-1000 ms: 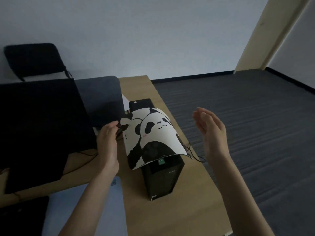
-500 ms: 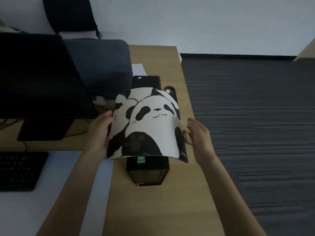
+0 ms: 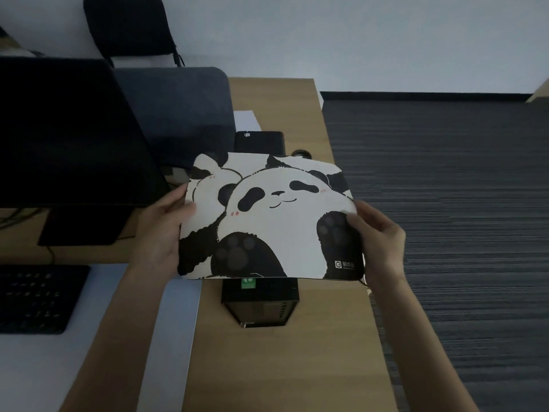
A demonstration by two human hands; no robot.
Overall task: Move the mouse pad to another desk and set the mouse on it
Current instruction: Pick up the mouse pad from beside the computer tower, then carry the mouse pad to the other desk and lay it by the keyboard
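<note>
Two hands on mouse pad (image 3: 276,221): left hand (image 3: 162,230) pinching its left edge, right hand (image 3: 378,239) pinching its right edge, thumbs on top. Pad airborne, roughly flat, long axis left-right, above small black PC box (image 3: 261,304) near right edge of wooden desk (image 3: 267,367). Monitor (image 3: 65,132) and keyboard (image 3: 35,298) crowding left; open carpet (image 3: 445,203) off right edge, probably clearest exit. Mouse not visible. Likely carry step, target desk out of frame.
</note>
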